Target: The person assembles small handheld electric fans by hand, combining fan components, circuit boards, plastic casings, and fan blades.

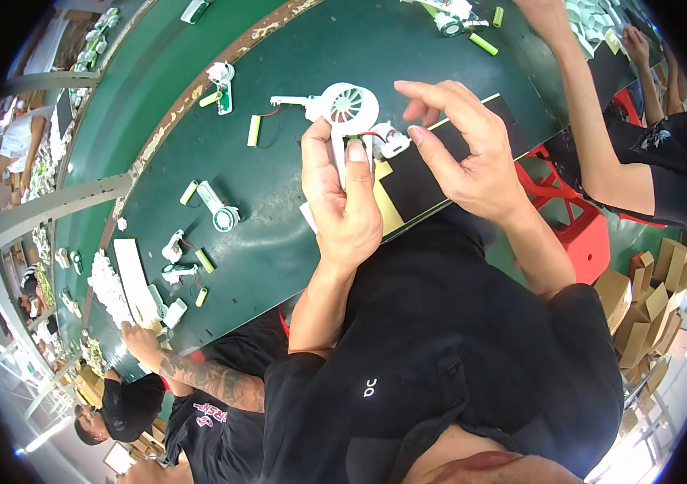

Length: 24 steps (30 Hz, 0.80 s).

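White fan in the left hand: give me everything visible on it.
The white fan looks like plastic: a round head with a dark-slotted radial grille facing the camera, and a handle pointing back toward the person. The left hand grips the handle, its thumb hiding part of it. A red wire shows beside the head, near a small white part. The right hand is apart from it.

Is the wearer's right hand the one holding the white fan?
No, the white fan is held in the left hand, while the right hand has its thumb and index finger spread apart.
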Each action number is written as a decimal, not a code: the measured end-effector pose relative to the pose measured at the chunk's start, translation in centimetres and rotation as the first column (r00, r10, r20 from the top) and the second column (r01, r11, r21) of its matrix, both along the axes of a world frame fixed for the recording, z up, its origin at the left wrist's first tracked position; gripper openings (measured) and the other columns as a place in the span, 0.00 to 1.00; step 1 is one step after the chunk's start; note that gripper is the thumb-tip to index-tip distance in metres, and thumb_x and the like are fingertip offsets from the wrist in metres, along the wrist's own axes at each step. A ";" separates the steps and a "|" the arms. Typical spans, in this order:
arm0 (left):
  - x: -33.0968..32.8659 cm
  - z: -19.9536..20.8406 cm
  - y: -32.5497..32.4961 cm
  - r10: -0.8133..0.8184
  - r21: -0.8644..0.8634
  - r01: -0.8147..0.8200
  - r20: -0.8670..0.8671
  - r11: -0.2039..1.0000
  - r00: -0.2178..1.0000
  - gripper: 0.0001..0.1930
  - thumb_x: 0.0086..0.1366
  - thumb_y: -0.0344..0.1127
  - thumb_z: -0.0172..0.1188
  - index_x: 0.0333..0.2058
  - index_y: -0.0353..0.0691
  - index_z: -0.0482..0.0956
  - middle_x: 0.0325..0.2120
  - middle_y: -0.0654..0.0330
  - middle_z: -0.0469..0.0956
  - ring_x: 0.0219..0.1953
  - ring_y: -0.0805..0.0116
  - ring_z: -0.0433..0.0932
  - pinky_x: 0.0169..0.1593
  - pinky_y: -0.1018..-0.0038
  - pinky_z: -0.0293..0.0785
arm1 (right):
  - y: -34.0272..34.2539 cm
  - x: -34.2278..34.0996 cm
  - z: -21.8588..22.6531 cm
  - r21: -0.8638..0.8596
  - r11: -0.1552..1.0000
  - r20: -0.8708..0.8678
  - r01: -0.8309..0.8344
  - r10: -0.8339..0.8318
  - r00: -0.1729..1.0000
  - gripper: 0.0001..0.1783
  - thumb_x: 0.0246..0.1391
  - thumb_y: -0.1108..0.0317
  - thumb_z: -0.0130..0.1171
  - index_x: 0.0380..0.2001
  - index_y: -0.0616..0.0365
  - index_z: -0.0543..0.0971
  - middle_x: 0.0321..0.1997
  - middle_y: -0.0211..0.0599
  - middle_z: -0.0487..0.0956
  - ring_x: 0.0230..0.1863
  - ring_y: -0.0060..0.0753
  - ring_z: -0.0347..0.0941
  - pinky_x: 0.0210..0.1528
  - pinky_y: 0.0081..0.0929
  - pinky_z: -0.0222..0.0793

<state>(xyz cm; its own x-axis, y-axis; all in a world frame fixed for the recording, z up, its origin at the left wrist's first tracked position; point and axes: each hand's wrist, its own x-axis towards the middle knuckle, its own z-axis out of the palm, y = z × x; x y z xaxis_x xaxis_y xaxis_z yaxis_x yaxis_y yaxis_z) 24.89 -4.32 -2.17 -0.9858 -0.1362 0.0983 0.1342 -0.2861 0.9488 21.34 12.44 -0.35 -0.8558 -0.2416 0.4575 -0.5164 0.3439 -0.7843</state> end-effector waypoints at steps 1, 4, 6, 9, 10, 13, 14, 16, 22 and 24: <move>0.1 -0.1 -0.3 -0.045 0.011 0.045 0.008 0.999 0.999 0.16 0.78 0.31 0.50 0.60 0.32 0.66 0.42 0.63 0.77 0.32 0.83 0.67 0.35 0.83 0.64 | 0.1 0.0 0.0 0.009 1.000 -0.002 0.001 -0.001 1.000 0.28 0.50 0.83 0.63 0.58 0.59 0.79 0.39 0.37 0.79 0.38 0.35 0.75 0.43 0.31 0.74; 0.3 -0.3 -0.3 -0.079 0.061 0.079 0.000 0.995 0.997 0.17 0.78 0.29 0.48 0.62 0.32 0.65 0.44 0.63 0.77 0.34 0.84 0.69 0.36 0.84 0.65 | 0.2 -0.3 -0.2 -0.007 0.999 0.038 -0.047 0.048 0.998 0.23 0.58 0.74 0.62 0.58 0.61 0.79 0.40 0.39 0.79 0.38 0.35 0.75 0.42 0.30 0.74; 0.3 -0.4 -0.3 -0.070 0.100 0.071 -0.015 0.992 0.997 0.17 0.78 0.28 0.48 0.62 0.32 0.66 0.43 0.63 0.77 0.33 0.85 0.69 0.35 0.85 0.64 | 0.6 -0.3 -1.0 -0.091 0.994 0.274 -0.067 0.090 0.958 0.21 0.64 0.66 0.58 0.58 0.62 0.78 0.41 0.40 0.79 0.37 0.33 0.76 0.41 0.29 0.73; 0.3 -0.3 0.0 -0.099 0.144 0.103 -0.030 0.984 0.995 0.16 0.78 0.27 0.47 0.61 0.33 0.67 0.43 0.64 0.78 0.33 0.85 0.68 0.34 0.85 0.63 | 0.7 0.0 -1.9 -0.304 0.952 0.676 -0.041 0.246 0.694 0.31 0.75 0.45 0.43 0.55 0.64 0.78 0.40 0.39 0.81 0.33 0.26 0.76 0.37 0.25 0.73; 0.2 -0.1 0.4 -0.067 0.126 0.070 -0.029 0.989 0.997 0.15 0.77 0.27 0.48 0.59 0.32 0.68 0.41 0.63 0.77 0.29 0.85 0.66 0.33 0.85 0.62 | 0.6 -0.1 -2.1 -0.406 0.912 0.758 -0.054 0.369 0.537 0.31 0.74 0.43 0.43 0.52 0.64 0.79 0.39 0.38 0.81 0.30 0.24 0.76 0.36 0.24 0.74; 0.1 -0.1 0.4 -0.083 0.114 0.080 0.016 0.990 0.996 0.16 0.77 0.30 0.48 0.59 0.31 0.68 0.42 0.61 0.76 0.29 0.82 0.66 0.35 0.82 0.63 | -0.1 -0.1 -2.2 -0.548 0.837 0.782 0.013 0.507 0.363 0.26 0.73 0.46 0.48 0.44 0.62 0.79 0.35 0.35 0.82 0.25 0.22 0.76 0.33 0.22 0.76; 0.1 -0.1 0.4 -0.130 0.121 0.122 0.060 0.985 0.990 0.18 0.76 0.33 0.48 0.61 0.31 0.67 0.44 0.60 0.76 0.31 0.80 0.67 0.38 0.81 0.65 | -0.2 -0.2 -2.7 -0.593 0.799 0.759 0.103 0.512 0.401 0.23 0.73 0.49 0.51 0.45 0.61 0.79 0.35 0.34 0.82 0.26 0.22 0.77 0.34 0.23 0.76; 0.1 0.9 0.7 -0.141 0.183 0.125 0.073 0.975 0.987 0.22 0.75 0.36 0.49 0.63 0.31 0.66 0.45 0.59 0.76 0.34 0.78 0.68 0.41 0.79 0.66 | -0.1 -0.4 -2.7 -0.667 0.707 0.725 0.236 0.542 0.425 0.14 0.71 0.58 0.57 0.46 0.58 0.79 0.36 0.32 0.82 0.29 0.22 0.78 0.37 0.25 0.78; 0.3 0.9 0.3 -0.206 0.325 0.160 0.112 0.932 0.972 0.32 0.66 0.40 0.51 0.66 0.30 0.61 0.48 0.56 0.75 0.40 0.72 0.70 0.46 0.75 0.67 | 0.7 -0.5 -2.5 -0.680 0.696 0.696 0.231 0.513 0.502 0.19 0.72 0.60 0.53 0.56 0.62 0.75 0.45 0.35 0.83 0.42 0.26 0.82 0.43 0.28 0.79; 0.0 0.6 -0.5 -0.346 0.332 0.319 0.024 0.888 0.938 0.39 0.65 0.36 0.49 0.73 0.30 0.52 0.55 0.57 0.71 0.48 0.71 0.72 0.51 0.73 0.70 | 0.7 -0.5 -2.4 -0.702 0.669 0.681 0.243 0.532 0.502 0.18 0.72 0.61 0.54 0.57 0.61 0.75 0.46 0.35 0.83 0.44 0.26 0.82 0.45 0.28 0.79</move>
